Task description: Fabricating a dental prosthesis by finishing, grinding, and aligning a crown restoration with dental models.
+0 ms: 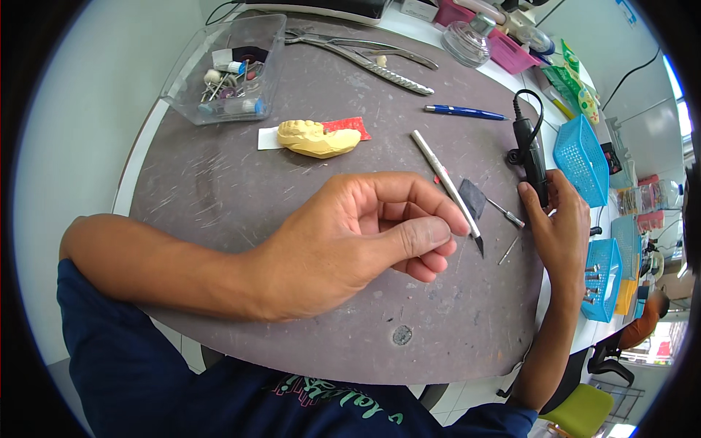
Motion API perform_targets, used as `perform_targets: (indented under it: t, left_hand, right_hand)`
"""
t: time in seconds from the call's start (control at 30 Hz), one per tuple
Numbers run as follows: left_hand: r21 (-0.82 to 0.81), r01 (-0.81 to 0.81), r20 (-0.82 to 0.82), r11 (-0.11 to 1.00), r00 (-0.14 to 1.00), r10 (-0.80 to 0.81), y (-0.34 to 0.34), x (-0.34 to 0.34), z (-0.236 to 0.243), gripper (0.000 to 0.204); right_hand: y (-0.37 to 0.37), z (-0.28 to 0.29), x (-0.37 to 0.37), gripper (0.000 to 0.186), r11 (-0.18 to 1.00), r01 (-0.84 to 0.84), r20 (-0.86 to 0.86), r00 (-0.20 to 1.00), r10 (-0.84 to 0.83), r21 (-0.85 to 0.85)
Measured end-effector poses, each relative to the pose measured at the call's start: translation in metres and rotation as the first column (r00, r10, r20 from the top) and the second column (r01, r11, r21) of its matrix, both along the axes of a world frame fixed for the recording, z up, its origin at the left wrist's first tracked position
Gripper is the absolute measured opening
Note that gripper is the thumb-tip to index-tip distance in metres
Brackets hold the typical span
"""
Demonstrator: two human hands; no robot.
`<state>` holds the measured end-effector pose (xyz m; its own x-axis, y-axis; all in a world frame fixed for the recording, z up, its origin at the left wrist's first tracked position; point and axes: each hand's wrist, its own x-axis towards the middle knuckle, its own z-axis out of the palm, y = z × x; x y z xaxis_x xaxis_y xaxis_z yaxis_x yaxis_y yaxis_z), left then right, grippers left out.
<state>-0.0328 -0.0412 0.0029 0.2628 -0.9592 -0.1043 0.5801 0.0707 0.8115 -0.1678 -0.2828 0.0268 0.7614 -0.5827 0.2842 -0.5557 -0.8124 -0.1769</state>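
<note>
1. A clear plastic box point(232, 69) sits at the far left of the grey counter point(241, 197), holding small bits and tools
2. Just right of it lies a yellow plaster cast of teeth point(319, 139), resting partly on a red and white card point(343, 130)
3. The left hand point(350, 244) reaches across the middle of the counter, its grip closed: thumb and fingertips pinch a thin white-handled knife point(447, 182) near its dark blade, which points down and right toward the surface
4. Behind it, far back, lie metal pliers point(365, 55), with a blue pen point(464, 112) to their right
5. Next to the blade lie a small dark square patch point(472, 197) and two thin metal pins point(505, 213)
6. The right hand point(561, 226) rests at the counter's right edge, its grip loosely curled around the lower end of a black corded hand drill point(531, 153)
7. Blue baskets point(580, 157) stand at the far right
</note>
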Motion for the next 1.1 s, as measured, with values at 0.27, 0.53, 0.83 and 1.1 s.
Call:
perform_targets:
  t: [0.27,0.53,0.83,1.1]
  left_hand:
    - [0.063,0.035,-0.086,0.997,0.996,-0.030,0.002,0.006,0.009,0.021]
    - [0.091,0.043,-0.079,0.995,0.996,-0.035,0.000,0.006,0.010,0.020]
    - [0.092,0.077,-0.004,0.993,0.997,-0.077,0.003,-0.002,0.012,0.017]
    - [0.149,0.093,0.150,0.984,0.982,-0.115,-0.001,0.006,0.023,0.023]
  right_hand:
    - [-0.001,0.000,-0.006,0.039,1.000,0.009,-0.013,1.000,-0.009,-0.009]
    - [0.033,0.008,0.003,0.025,0.937,-0.280,0.389,0.856,0.342,-0.209]
    - [0.083,0.005,0.001,0.020,0.597,-0.771,0.497,0.616,0.611,0.222]
    - [0.077,0.009,-0.006,0.017,0.677,-0.703,0.469,0.684,0.559,0.219]
